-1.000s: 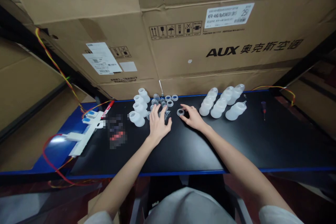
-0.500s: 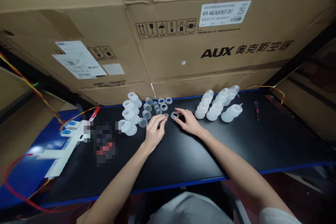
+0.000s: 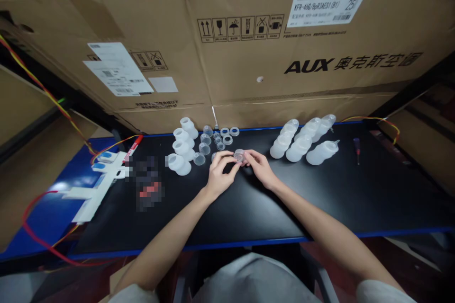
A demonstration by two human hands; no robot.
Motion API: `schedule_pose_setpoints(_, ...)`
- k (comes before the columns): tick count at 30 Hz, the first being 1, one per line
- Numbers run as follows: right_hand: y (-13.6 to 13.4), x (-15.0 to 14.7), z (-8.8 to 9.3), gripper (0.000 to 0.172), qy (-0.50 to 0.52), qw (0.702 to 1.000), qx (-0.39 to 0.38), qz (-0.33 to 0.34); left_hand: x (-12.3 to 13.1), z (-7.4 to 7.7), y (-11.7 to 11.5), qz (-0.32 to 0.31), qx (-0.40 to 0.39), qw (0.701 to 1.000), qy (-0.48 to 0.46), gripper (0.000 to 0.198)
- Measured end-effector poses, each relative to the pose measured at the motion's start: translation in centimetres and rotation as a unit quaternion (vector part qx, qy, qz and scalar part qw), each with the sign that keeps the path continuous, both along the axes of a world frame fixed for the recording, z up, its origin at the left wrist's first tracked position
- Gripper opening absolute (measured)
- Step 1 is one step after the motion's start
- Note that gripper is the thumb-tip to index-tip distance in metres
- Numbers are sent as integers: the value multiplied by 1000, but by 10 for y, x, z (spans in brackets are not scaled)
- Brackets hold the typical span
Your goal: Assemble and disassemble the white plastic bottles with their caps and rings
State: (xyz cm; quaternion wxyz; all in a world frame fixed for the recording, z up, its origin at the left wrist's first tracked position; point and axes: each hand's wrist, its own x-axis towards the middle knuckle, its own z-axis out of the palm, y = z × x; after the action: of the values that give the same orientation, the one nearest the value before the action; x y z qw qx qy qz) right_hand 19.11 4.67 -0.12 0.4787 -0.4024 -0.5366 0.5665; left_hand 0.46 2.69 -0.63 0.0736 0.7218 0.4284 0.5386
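Note:
A clear bottle collar ring [image 3: 239, 155] is held up over the black table, tilted, between my two hands. My left hand [image 3: 222, 173] pinches it from the left with thumb and fingers; a small clear nipple there is mostly hidden by the fingertips. My right hand [image 3: 260, 169] grips the ring's right side, fingers closed. Behind my hands lie three loose collar rings [image 3: 227, 139], small clear nipples [image 3: 220, 146] and several clear domed caps [image 3: 199, 158]. Open white baby bottles [image 3: 174, 163] stand in a group to the left. Capped bottles [image 3: 322, 153] are grouped to the right.
A large cardboard box [image 3: 249, 61] walls off the back of the table. Far right lies a screwdriver [image 3: 357, 151]. At left are a white power strip [image 3: 95, 189] with cables, a red marker [image 3: 133, 148] and a blurred-out item [image 3: 148, 184].
My hands have come together: the small clear nipple in my left hand has met the collar ring in my right. The ring is now raised and tilted. The view has shifted slightly.

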Motion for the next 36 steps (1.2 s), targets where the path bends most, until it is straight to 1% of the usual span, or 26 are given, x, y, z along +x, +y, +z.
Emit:
schedule_pose_setpoints(3, 1, 0, -1, 53, 9, 999, -29, -16, 1, -2, -3, 14, 10, 1000, 15, 14)
schedule_pose_setpoints(8, 3, 1, 0, 57, 21, 998, -52, -25, 0, 0, -4, 6, 28, 999, 15, 15)
schedule_pose_setpoints(12, 1, 1, 2, 50, 13, 999, -48, -10, -1, 3, -1, 32, 32, 999, 22, 19)
schedule_pose_setpoints(15, -2, 0, 4, 43, 17, 999, -50, 12, -2, 4, 1, 14, 44, 999, 23, 18)
schedule_pose_setpoints(17, -3, 0, 5, 42, 36, 997, -62, 26, -2, 4, 2, 5, 51, 998, 23, 19)
schedule_pose_setpoints(20, -3, 1, 6, 43, 73, 992, -92, 42, -3, 4, 1, 13, 59, 997, 40, 15)
schedule_pose_setpoints(23, -1, 4, 5, 47, 87, 989, -108, 39, -5, 5, 0, 42, 60, 993, 97, 5)
schedule_pose_setpoints(25, 0, 4, 4, 49, 88, 989, -112, 30, -6, 6, 0, 52, 62, 988, 134, 5)
schedule_pose_setpoints(27, 0, 5, 4, 51, 89, 989, -115, 21, -8, 8, 0, 40, 66, 985, 152, 13)
schedule_pose_setpoints(29, 0, 5, 3, 52, 91, 989, -117, 15, -9, 10, 1, 19, 64, 986, 152, 20)
schedule_pose_setpoints(31, 0, 4, 3, 52, 86, 990, -112, 17, -9, 9, 2, 10, 60, 989, 136, 22)
schedule_pose_setpoints(36, -2, 1, 0, 50, 62, 996, -69, 9, -6, 4, 4, 65, 73, 990, 100, 14)
